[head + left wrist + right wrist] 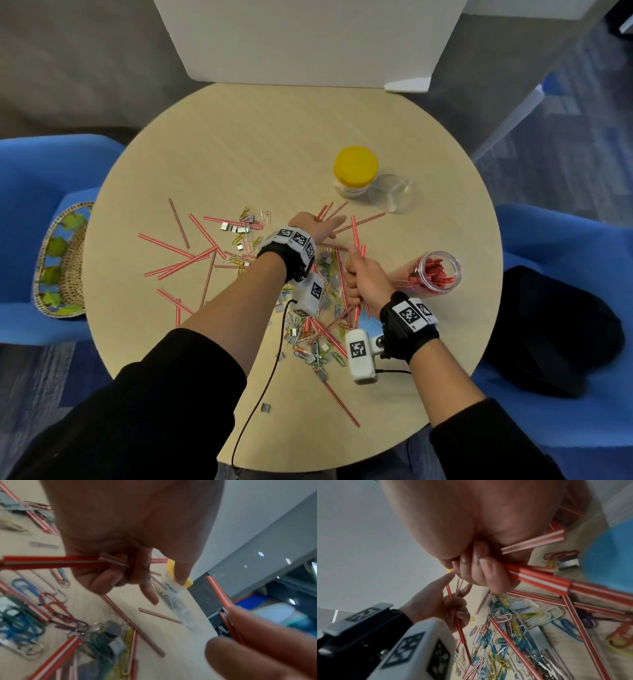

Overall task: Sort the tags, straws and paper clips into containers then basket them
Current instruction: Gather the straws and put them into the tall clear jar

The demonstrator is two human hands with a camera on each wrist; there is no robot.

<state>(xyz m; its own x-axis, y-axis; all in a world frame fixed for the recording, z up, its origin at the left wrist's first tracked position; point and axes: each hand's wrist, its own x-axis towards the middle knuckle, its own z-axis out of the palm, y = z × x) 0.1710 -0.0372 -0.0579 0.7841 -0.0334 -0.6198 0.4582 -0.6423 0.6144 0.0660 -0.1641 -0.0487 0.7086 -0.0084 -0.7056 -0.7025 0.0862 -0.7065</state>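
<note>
Gripping a bundle of red-and-white straws point(357, 240), the right hand point(368, 284) sits just past the table's centre toward four o'clock, its fingers point(489, 573) curled tight round the stems so that their ends stick out both above and below the fist. The left hand point(317, 228) reaches across at about twelve o'clock from the right one, near the middle of the round table point(274, 137); it holds a few straws point(455, 601) against the palm under bent fingers, while its forefinger stretches forward. From the left wrist view one straw point(51, 561) runs out sideways from that grasp.

More loose straws point(191, 255) lie scattered over the table from nine o'clock round to six o'clock of the hands, well apart from either. A heap of coloured paper clips point(318, 353) mixed with small grey tags point(323, 375) lies directly beneath and at six o'clock of both hands, and a second patch lies at nine o'clock of the left hand.

At four o'clock of the table, just beside the right hand, lies a clear jar point(435, 275) holding red pieces. At one o'clock stands a yellow-lidded container point(355, 171) with a clear lid point(390, 192) touching it. A woven basket point(61, 260) rests on a blue chair point(30, 178) at nine o'clock.
</note>
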